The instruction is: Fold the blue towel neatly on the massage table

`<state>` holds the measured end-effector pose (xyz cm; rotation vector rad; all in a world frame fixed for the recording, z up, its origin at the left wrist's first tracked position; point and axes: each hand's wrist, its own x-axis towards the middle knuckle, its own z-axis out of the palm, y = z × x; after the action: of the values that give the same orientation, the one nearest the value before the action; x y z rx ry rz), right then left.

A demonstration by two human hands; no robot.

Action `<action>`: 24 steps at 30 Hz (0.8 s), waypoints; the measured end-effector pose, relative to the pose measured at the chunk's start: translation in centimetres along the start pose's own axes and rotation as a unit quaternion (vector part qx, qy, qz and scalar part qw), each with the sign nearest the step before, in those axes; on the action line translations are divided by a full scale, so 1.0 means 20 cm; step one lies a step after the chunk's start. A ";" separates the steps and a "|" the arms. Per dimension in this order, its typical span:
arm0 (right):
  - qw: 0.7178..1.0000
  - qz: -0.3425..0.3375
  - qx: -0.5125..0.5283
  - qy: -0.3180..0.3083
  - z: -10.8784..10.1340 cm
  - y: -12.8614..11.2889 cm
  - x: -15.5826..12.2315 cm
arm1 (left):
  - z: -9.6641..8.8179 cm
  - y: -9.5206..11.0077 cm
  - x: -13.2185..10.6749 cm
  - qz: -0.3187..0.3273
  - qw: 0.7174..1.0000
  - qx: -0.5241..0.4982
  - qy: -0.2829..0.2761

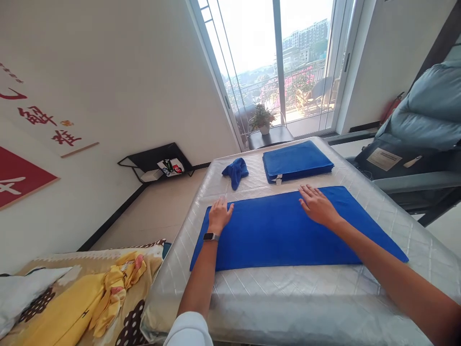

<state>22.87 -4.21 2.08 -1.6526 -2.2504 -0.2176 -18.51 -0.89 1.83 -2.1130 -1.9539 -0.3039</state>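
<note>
One plastic-covered mattress (288, 286), one blue towel (270, 235) spread across it!
Beyond the towel, a folded blue stack (297, 161) is seen, with a small bunched cloth (236, 172) to its left; and here, the left hand (219, 215) is laid flat near the towel's far left corner, the right hand (319, 206) by the far edge, right of centre: well apart, nothing gripped. Smoothing, it seems, is in hand; light, even pressure is called for next.
</note>
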 end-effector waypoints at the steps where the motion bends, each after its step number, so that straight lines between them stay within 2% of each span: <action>1: 0.999 -0.022 0.012 -0.022 0.00 -0.08 0.03 | -0.02 0.06 0.00 0.019 1.000 -0.006 0.010; 4: 0.994 -0.051 0.043 -0.081 0.04 -0.27 0.11 | -0.05 0.16 0.01 0.050 0.998 -0.043 0.002; 7: 0.989 -0.044 0.069 -0.121 0.11 -0.38 0.21 | 0.02 0.14 0.01 0.033 0.996 -0.068 -0.054; 11: 0.985 -0.014 0.071 -0.159 0.24 -0.45 0.27 | 0.14 0.05 -0.01 -0.022 0.992 -0.070 -0.103; 14: 0.987 0.014 0.048 -0.155 0.32 -0.47 0.26 | 0.20 -0.02 -0.01 -0.022 0.990 -0.074 -0.120; 17: 0.988 0.019 0.038 -0.147 0.35 -0.46 0.24 | 0.22 -0.12 0.00 -0.025 0.988 -0.067 -0.139; 22: 0.985 0.028 0.041 -0.163 0.35 -0.45 0.25 | 0.22 -0.35 -0.01 -0.030 0.987 -0.063 -0.145; 24: 0.985 0.033 0.042 -0.166 0.35 -0.45 0.26 | 0.20 -0.37 0.00 -0.030 0.986 -0.068 -0.147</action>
<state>11.79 -0.23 -1.84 -1.8272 -2.3934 0.1830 -26.04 0.93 -1.76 -2.3002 -2.2201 -0.1444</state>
